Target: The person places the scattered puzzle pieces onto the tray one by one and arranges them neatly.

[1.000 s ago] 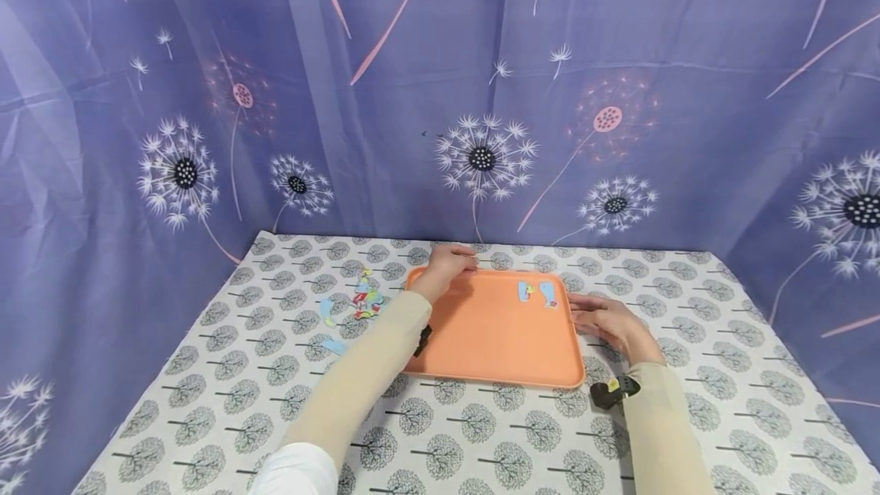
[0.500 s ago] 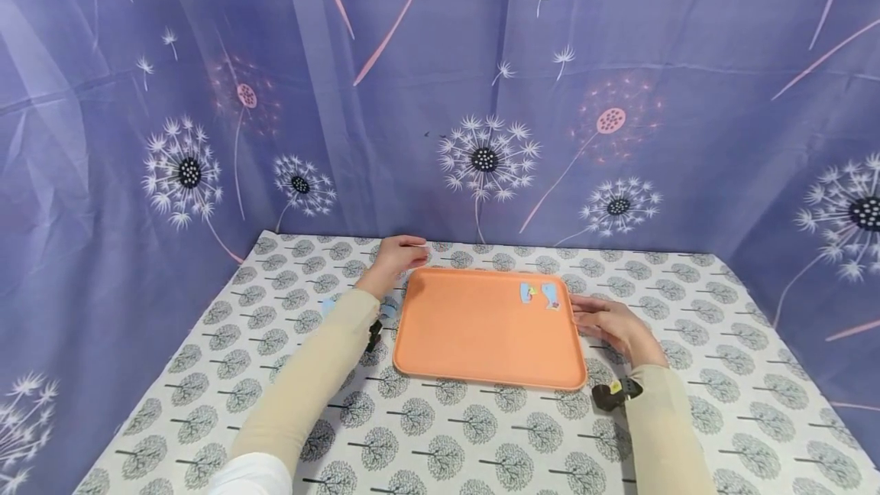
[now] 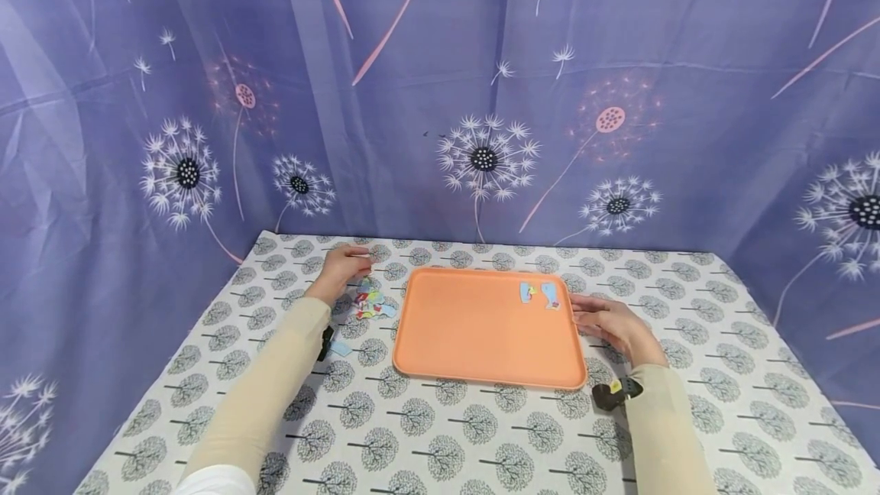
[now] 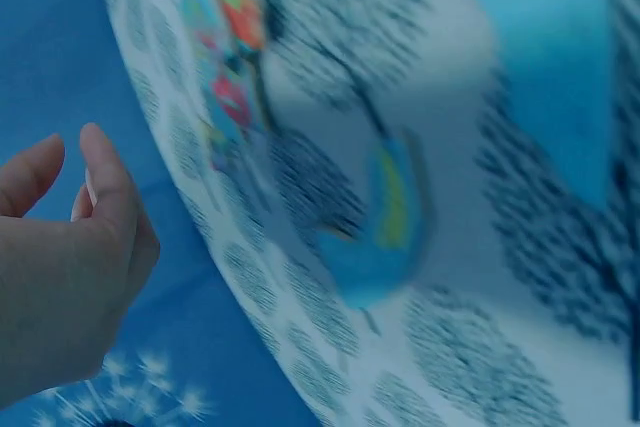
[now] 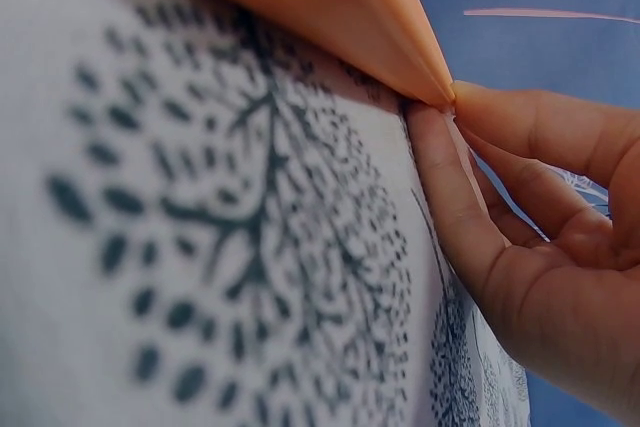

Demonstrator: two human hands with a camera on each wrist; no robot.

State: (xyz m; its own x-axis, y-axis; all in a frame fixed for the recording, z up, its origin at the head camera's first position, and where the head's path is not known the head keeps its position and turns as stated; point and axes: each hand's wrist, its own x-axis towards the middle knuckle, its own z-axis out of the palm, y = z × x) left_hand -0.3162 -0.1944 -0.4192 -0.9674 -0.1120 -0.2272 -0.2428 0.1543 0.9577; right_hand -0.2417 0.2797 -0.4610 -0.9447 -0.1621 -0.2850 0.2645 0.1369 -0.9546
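An orange tray (image 3: 488, 327) lies on the table, two light blue puzzle pieces (image 3: 550, 296) near its far right corner. My right hand (image 3: 608, 323) pinches the tray's right rim; in the right wrist view, thumb and finger (image 5: 455, 177) meet at the orange edge (image 5: 400, 37). Left of the tray, my left hand (image 3: 344, 270) hovers by a cluster of colourful puzzle pieces (image 3: 371, 302). The left wrist view shows this hand (image 4: 70, 257) with loosely bent fingers and nothing between them. A curved blue-and-yellow piece (image 4: 375, 237) lies apart from the cluster.
A plain light blue piece (image 3: 340, 347) lies near the left wrist's black camera (image 3: 325, 344). The tree-print tablecloth (image 3: 426, 441) covers the table, and a purple dandelion curtain (image 3: 399, 98) hangs behind it.
My left hand has moved left from over the tray, past its far left corner, to the puzzle pieces. The right hand stays at the tray's right rim.
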